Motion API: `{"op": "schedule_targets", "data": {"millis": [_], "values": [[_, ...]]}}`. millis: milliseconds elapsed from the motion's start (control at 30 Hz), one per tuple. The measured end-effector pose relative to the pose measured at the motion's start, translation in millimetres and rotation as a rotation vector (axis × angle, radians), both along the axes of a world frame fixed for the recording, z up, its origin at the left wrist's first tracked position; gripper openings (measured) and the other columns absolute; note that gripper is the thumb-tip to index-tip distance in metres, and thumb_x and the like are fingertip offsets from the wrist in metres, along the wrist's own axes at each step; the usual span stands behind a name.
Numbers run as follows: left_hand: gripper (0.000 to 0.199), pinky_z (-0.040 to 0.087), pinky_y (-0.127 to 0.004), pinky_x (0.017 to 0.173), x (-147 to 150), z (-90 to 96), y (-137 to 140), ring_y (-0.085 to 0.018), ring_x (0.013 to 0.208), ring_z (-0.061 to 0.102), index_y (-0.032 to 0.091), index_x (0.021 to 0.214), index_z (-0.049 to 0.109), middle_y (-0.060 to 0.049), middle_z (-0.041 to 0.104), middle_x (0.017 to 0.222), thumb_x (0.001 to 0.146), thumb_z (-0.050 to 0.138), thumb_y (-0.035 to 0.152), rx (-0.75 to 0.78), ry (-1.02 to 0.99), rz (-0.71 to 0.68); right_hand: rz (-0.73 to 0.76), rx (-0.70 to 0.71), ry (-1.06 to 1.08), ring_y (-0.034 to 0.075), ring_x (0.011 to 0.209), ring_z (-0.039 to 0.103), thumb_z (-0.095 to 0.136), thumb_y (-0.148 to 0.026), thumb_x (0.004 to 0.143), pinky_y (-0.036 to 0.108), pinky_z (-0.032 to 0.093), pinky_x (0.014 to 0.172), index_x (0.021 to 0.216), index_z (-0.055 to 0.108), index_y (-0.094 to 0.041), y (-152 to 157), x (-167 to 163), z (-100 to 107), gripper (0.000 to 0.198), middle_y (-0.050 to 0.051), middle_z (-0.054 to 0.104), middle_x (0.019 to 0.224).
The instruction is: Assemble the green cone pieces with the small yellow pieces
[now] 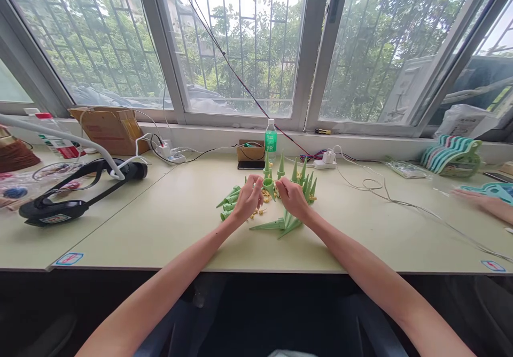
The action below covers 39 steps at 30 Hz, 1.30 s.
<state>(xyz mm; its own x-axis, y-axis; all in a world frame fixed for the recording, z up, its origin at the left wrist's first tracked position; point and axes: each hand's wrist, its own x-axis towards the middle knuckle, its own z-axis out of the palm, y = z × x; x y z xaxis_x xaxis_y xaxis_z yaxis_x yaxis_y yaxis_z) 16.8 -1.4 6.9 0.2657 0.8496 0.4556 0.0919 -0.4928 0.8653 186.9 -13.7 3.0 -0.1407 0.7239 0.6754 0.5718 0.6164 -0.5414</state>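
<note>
Between my hands is a hollow green plastic spike (269, 184), its round open end toward me and its point slanting down. My right hand (293, 196) is closed, with its fingertips at the spike's right side. My left hand (248, 198) is closed too, its fingertips close to the rim on the left; what they pinch is too small to make out. Small yellow pieces (261, 212) lie scattered beneath the hands. Several green spikes stand point-up (308, 186) behind and right of my right hand. Other spikes lie flat (230, 204) left of my left hand, and a few lie nearer me (267, 225).
A green-labelled bottle (271, 138), a small cardboard box (251, 150) and a dark phone (250, 165) stand or lie behind. A black headset (80, 191) is at left. White cables (385, 196) cross the right side, where another person's hand (487, 203) touches teal hangers (491, 189).
</note>
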Motion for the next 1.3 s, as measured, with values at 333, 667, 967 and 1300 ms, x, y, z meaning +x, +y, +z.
{"op": "schedule_targets", "data": {"millis": [333, 667, 967, 1300], "values": [[0.074, 0.033, -0.022, 0.036, -0.8, 7.7, -2.9, -0.009, 0.036, 0.046, 0.012, 0.055, 0.058, -0.008, 0.058, 0.054, 0.088, 0.028, 0.071, -0.358, 0.018, -0.247, 0.072, -0.001, 0.014, 0.011, 0.057, 0.042, 0.033, -0.044, 0.099, 0.023, 0.034, 0.060, 0.074, 0.044, -0.020, -4.6, -1.0, 3.7, 0.036, -0.002, 0.049, 0.065], [0.060, 0.036, -0.022, 0.036, -1.4, 6.9, -3.4, -0.009, 0.042, 0.049, 0.010, 0.076, 0.062, -0.009, 0.065, 0.071, 0.087, 0.041, 0.065, -0.378, -0.051, -0.292, 0.090, -0.039, 0.052, 0.010, 0.056, 0.043, 0.035, -0.046, 0.098, 0.023, 0.035, 0.059, 0.075, 0.044, -0.020, -0.8, 1.1, 1.5, 0.036, -0.002, 0.051, 0.063], [0.044, 0.036, -0.019, 0.038, -2.0, 8.3, -5.3, -0.009, 0.037, 0.048, 0.017, 0.079, 0.045, 0.004, 0.048, 0.047, 0.087, 0.048, 0.060, -0.252, 0.041, -0.248, 0.049, -0.058, 0.043, 0.010, 0.053, 0.040, 0.032, -0.047, 0.098, 0.023, 0.034, 0.058, 0.073, 0.042, -0.020, 2.8, 1.7, -1.5, 0.038, -0.004, 0.048, 0.060], [0.040, 0.039, -0.017, 0.035, -2.4, 2.7, -7.1, -0.005, 0.047, 0.055, 0.019, 0.107, 0.050, -0.006, 0.059, 0.105, 0.085, 0.055, 0.052, -0.061, 0.122, -0.200, 0.019, -0.059, -0.007, 0.010, 0.051, 0.036, 0.030, -0.046, 0.099, 0.023, 0.029, 0.054, 0.071, 0.036, -0.022, 6.1, 2.5, -4.2, 0.038, -0.004, 0.045, 0.058]]}}
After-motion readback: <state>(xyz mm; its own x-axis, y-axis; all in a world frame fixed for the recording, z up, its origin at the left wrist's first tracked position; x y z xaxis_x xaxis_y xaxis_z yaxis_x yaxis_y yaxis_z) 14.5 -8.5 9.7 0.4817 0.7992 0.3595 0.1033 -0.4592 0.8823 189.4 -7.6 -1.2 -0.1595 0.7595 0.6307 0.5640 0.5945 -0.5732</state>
